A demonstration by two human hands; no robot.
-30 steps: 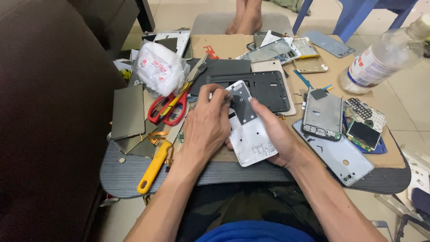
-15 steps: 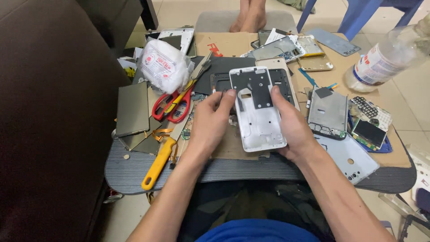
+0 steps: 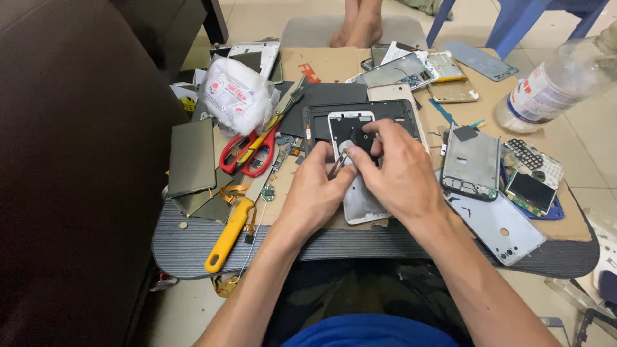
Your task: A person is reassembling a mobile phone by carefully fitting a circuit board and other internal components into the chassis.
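While both hands are working over the middle of the counter (image 3: 193, 247), the head view is showing these items.

Item 1: white phone frame (image 3: 358, 193), lying flat on a brown cardboard sheet (image 3: 334, 64), its upper end overlapping a dark tablet frame (image 3: 315, 122).

Item 2: left hand (image 3: 315, 193), fingers closing on thin metal tweezers (image 3: 339, 164), the tip touching the phone frame's upper part.

Item 3: right hand (image 3: 398, 173), fingers pinching down on the phone frame beside the tweezers; what they are gripping, if anything, I cannot tell.

Item 4: red-handled scissors (image 3: 247, 151), lying just left of the tablet frame, beside a white plastic packet (image 3: 234, 96).

Item 5: yellow-handled tool (image 3: 228, 234), lying near the counter's front-left edge.

Item 6: grey phone body (image 3: 471, 160) and pale blue back cover (image 3: 501, 225), sitting right of the right hand, touching each other.

Item 7: clear plastic bottle (image 3: 553, 87), lying tilted at the far right.

Item 8: 1 pair of bare feet (image 3: 360, 22) of another person, standing beyond the counter.
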